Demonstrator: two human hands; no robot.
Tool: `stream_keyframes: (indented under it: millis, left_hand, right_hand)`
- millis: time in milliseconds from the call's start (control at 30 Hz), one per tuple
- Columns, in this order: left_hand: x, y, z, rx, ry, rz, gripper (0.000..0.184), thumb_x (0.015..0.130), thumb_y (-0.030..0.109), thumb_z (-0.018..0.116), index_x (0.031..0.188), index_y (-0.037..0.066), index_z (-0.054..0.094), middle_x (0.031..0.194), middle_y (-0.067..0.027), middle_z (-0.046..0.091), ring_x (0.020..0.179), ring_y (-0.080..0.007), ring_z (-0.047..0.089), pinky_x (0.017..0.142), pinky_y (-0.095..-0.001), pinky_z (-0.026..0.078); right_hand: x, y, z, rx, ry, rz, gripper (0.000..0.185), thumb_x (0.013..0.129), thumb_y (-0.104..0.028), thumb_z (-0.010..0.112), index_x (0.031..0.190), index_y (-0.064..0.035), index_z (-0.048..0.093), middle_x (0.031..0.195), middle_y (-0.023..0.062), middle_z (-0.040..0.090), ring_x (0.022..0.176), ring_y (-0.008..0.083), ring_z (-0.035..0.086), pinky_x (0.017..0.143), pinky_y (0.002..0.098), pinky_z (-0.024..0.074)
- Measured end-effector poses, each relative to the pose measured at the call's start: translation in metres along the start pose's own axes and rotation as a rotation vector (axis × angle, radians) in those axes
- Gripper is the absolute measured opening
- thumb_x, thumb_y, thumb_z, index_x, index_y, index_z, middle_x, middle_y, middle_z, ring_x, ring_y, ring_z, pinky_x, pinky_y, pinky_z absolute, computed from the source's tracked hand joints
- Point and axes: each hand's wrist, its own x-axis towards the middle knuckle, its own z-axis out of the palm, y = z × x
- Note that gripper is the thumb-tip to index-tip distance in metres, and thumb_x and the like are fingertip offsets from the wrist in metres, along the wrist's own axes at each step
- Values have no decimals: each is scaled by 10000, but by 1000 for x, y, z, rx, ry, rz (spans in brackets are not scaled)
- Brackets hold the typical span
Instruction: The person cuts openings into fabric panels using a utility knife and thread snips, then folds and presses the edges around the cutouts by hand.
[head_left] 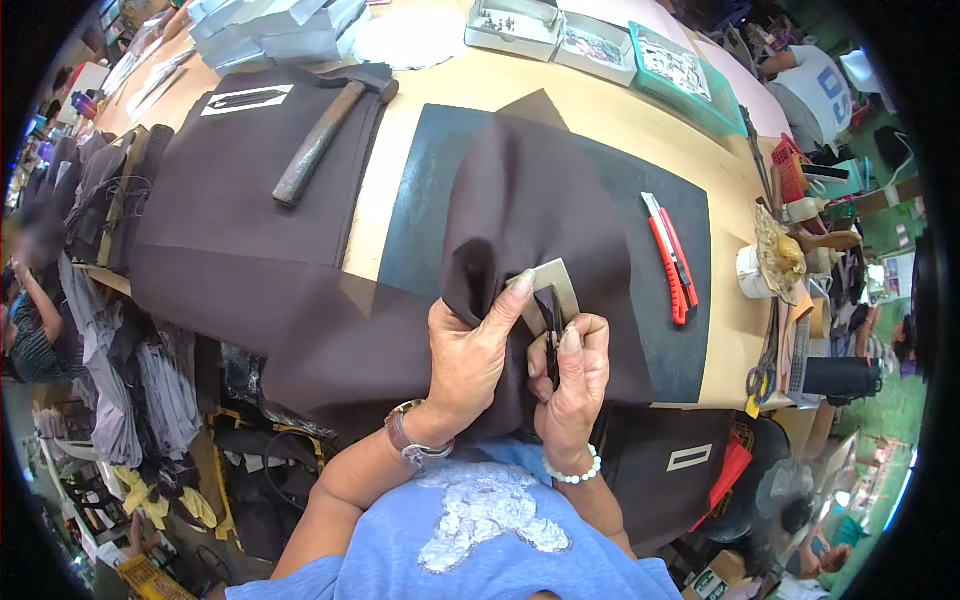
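Note:
My left hand [466, 350] is closed, its thumb pressing a pale stiff rectangle [558, 284] against dark brown fabric [540, 190]. The fabric bunches up around the fingers. My right hand [574, 385] is pinched on the rectangle's lower end and a narrow black strip of material [549, 325] that comes through its middle. Whether that strip is part of the fabric I cannot tell. Beneath the fabric lies a black mat [420, 190]. To the right on the mat lies a red utility knife [671, 258].
A hammer [325, 145] rests on stacked dark brown fabric panels [220, 190] at the left. Boxes of small parts [595, 50] and a green tray [700, 100] stand at the back. A glue-crusted pot [755, 272] and scissors [762, 380] are at the right edge.

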Motion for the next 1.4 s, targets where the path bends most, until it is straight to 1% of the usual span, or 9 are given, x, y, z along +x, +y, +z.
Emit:
stream_keyframes:
  millis: [100,200,300,533,867,1000,1167,1267,1400]
  left_hand:
    - [1,5,1,26,-11,16,86,870,116,651,880,33,670,811,20,647,714,-30,548,635,-206,448]
    - [5,8,-8,127,-39,26,117,874,106,638,933,6,653,843,11,651,747,-45,568,652,-218,474]
    - [5,22,-16,190,-237,-74,198,873,92,631,1035,-18,608,923,-16,653,826,-60,576,725,-226,491]
    - [-2,30,-30,112,-419,-211,162,877,104,627,996,-6,631,926,13,635,849,-46,552,742,-225,466]
    - [4,32,-50,180,-600,-201,269,886,63,592,1142,-17,580,1042,-4,613,960,-62,522,845,-226,436]
    - [0,35,-43,129,-565,-227,270,894,50,581,1156,-14,574,1052,-10,613,979,-72,534,886,-236,435]
    - [8,47,-42,77,-367,-89,244,895,93,600,1121,1,588,995,-9,635,885,-62,569,788,-226,479]
    - [15,63,-46,-48,-228,-53,214,842,65,660,1052,37,628,917,-7,658,824,-86,609,761,-238,502]
    - [40,97,-79,581,197,619,497,751,-97,643,1212,26,504,1081,-62,594,986,-118,556,870,-272,465]
  right_hand:
    - [-8,-12,1,8,-20,26,99,967,-146,444,984,-115,351,655,18,489,529,38,384,453,168,268]
    - [-10,-12,-13,-165,-95,-326,378,865,-220,649,1088,-48,397,632,1,491,521,52,424,473,165,327]
    - [-3,-30,-21,-988,-55,-606,446,702,-153,796,1066,4,594,622,25,532,463,83,457,448,216,353]
    - [20,-51,-16,-1408,-419,-1113,436,532,13,640,965,-40,653,722,45,498,572,181,526,506,307,433]
    - [18,-45,11,-1072,-310,-611,201,605,66,603,784,-10,550,770,107,572,603,246,556,544,298,443]
    - [29,-28,6,-846,-79,-364,145,690,58,596,820,13,548,754,70,577,638,121,539,561,264,420]
    - [19,-29,-8,-346,-109,-166,626,702,-94,740,1254,51,481,1117,112,568,992,142,531,828,242,440]
    - [5,-27,-25,-594,-260,140,307,723,-47,727,987,45,600,889,47,639,793,88,568,723,222,455]
    - [-4,-27,-29,-836,-207,31,86,752,8,669,781,10,587,664,5,567,631,34,482,527,213,387]
